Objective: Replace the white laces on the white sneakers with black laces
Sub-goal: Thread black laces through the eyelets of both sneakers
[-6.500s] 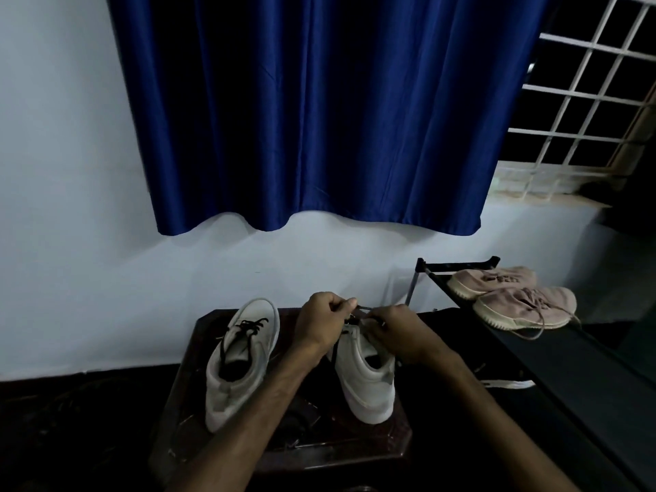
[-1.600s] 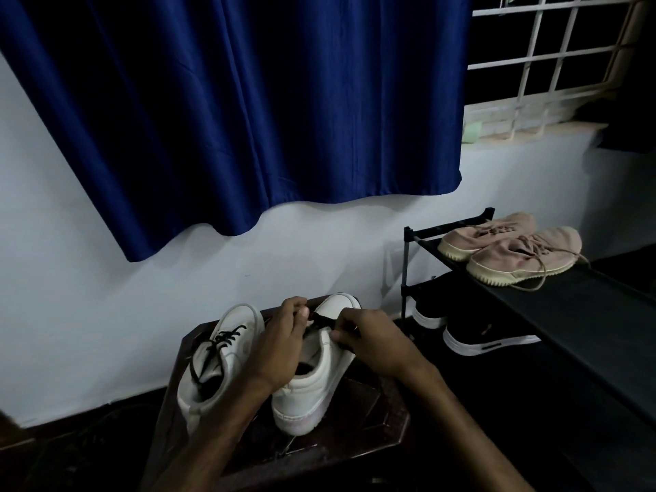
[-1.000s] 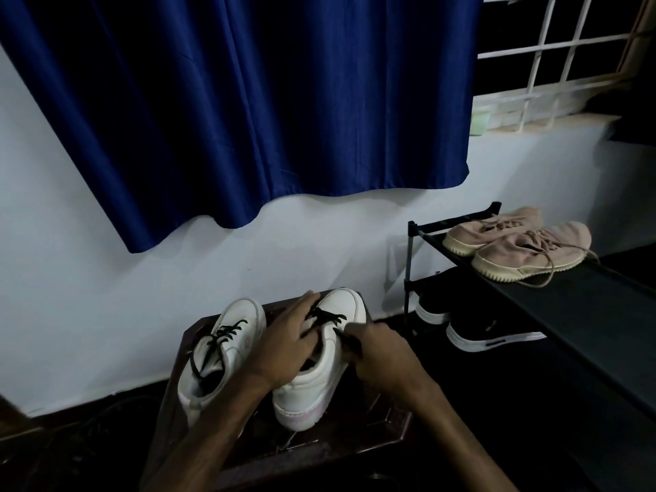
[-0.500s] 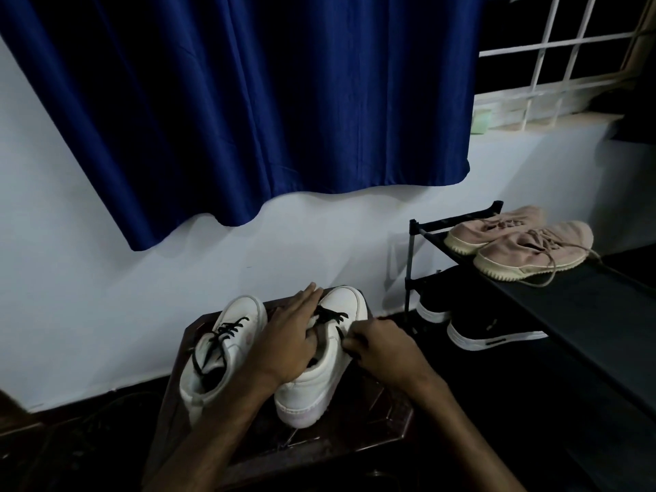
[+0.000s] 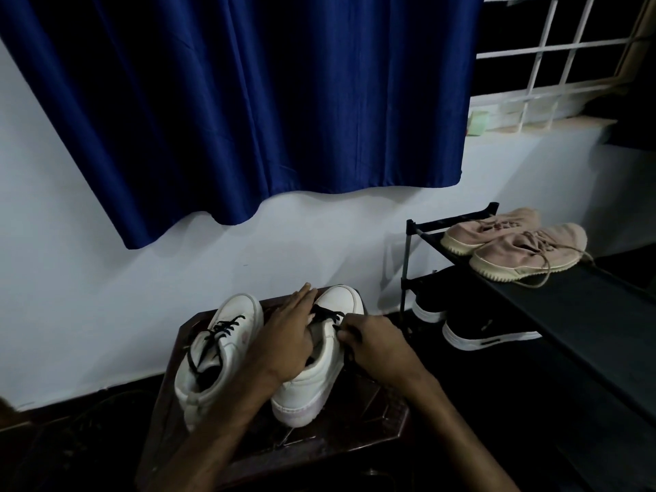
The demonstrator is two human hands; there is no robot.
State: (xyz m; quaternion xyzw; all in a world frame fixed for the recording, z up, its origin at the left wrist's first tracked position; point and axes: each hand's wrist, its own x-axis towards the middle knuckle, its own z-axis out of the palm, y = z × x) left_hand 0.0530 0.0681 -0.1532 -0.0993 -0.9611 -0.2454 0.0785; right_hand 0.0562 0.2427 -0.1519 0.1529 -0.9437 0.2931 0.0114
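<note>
Left hand (image 5: 284,335) has dropped the black lace (image 5: 328,314) and lies flat on the second sneaker (image 5: 339,300), steadying it, while right hand (image 5: 372,340) pinches the lace, likely tightening a crossing

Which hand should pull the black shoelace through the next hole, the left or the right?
Right. The right hand pinches the thin black lace beside the eyelets of the white sneaker under both hands, while the left hand lies flat on that shoe, probably steadying it.
</note>
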